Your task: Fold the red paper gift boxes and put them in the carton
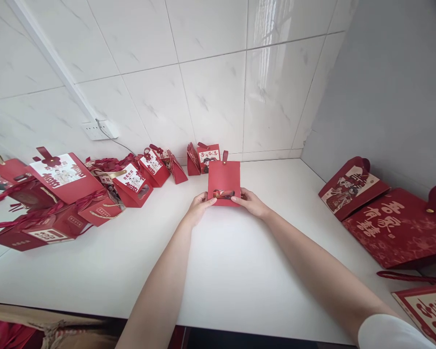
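Observation:
Between my two hands, near the middle of the white table, stands a red gift box with a small strap loop on top. A dark window slot near its lower edge shows something red inside. My left hand grips its lower left corner, thumb on the front face. On the lower right corner, my right hand holds it the same way. The fingers behind the box are hidden. Just behind it, another red box with a printed picture stands by a narrow folded red box.
Several red gift boxes with ribbons and cords crowd the table's left side. Larger red boxes lean by the grey panel at right. A wall socket with a cable sits on the tiled wall. Brown packaging lies below the front edge.

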`<act>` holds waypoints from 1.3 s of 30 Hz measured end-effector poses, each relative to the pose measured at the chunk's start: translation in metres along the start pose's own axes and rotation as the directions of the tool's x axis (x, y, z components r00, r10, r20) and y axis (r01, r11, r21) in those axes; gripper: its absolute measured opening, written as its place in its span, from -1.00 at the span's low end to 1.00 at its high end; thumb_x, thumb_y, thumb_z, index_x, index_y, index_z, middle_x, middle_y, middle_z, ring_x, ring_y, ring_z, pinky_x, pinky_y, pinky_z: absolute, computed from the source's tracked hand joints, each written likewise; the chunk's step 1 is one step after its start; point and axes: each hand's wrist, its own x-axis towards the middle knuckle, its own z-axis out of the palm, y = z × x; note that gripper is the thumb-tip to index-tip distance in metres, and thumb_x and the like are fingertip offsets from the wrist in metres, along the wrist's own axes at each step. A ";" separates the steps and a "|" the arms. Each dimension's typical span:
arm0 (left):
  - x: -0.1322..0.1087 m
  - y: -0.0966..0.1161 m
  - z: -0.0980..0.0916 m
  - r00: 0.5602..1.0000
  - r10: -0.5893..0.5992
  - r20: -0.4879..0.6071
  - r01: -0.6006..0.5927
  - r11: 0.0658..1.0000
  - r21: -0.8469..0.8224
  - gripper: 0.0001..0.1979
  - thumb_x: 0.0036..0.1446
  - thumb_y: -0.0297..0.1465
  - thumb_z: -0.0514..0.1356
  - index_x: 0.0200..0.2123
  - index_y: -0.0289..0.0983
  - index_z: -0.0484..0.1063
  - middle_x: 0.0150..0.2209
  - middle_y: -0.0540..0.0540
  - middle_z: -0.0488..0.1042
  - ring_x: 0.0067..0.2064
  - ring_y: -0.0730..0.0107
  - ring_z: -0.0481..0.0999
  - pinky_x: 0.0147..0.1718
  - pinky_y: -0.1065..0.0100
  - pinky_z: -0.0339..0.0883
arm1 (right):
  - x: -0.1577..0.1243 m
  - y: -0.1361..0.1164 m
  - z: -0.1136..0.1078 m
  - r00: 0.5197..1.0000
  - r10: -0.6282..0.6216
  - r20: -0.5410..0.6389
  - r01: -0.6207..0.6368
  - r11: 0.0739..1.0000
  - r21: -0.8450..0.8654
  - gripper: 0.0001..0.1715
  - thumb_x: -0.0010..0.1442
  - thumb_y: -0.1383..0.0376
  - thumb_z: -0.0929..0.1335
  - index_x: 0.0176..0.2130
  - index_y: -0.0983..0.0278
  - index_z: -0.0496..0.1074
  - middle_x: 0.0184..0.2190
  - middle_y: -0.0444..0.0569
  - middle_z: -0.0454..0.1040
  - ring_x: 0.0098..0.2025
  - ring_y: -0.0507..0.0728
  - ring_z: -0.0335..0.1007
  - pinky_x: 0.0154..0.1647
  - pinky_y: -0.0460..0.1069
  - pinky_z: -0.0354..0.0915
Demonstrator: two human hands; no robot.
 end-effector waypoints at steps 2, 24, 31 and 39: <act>0.001 0.000 -0.001 0.999 -0.003 0.037 0.003 1.000 -0.017 -0.63 -0.01 -0.24 0.33 -0.15 -0.31 0.48 -0.09 -0.16 0.53 0.01 0.19 0.44 0.04 0.20 0.20 | 0.000 0.000 -0.002 0.999 -0.012 0.036 0.012 1.000 0.006 -0.50 0.03 -0.02 0.45 -0.17 0.27 0.40 -0.14 -0.01 0.45 -0.04 0.17 0.34 0.03 0.07 0.21; -0.001 -0.015 0.018 0.972 0.229 0.055 -0.230 0.875 0.425 -0.28 -0.05 -0.20 0.35 0.15 -0.19 0.16 0.21 -0.20 0.23 0.23 0.15 0.22 0.15 0.15 0.15 | -0.013 -0.011 0.032 0.857 -0.498 -0.132 0.280 0.666 -0.691 -0.78 0.26 0.12 0.28 -0.17 0.18 0.35 0.08 0.06 0.25 0.08 0.19 0.28 0.01 0.08 0.29; -0.001 -0.016 0.015 0.960 0.271 -0.067 -0.151 0.707 0.690 -0.61 0.16 -0.13 0.14 -0.05 -0.24 0.26 -0.05 -0.17 0.43 -0.09 0.25 0.46 -0.12 0.26 0.32 | -0.008 0.002 0.029 0.939 -0.309 -0.149 0.121 0.704 -0.699 -0.82 0.22 0.16 0.29 -0.26 0.20 0.22 -0.19 -0.03 0.43 -0.26 0.11 0.41 -0.35 -0.02 0.29; -0.012 0.005 0.028 0.956 0.294 -0.003 -0.052 0.178 0.983 -0.62 0.30 -0.12 -0.12 -0.11 -0.25 0.32 -0.24 -0.19 0.43 -0.30 0.23 0.47 -0.34 0.32 0.19 | -0.009 -0.004 0.022 0.996 -0.090 -0.015 0.033 0.514 -0.857 -0.69 0.35 0.14 0.15 -0.35 0.23 0.27 -0.38 -0.04 0.45 -0.41 0.08 0.32 -0.41 -0.06 0.09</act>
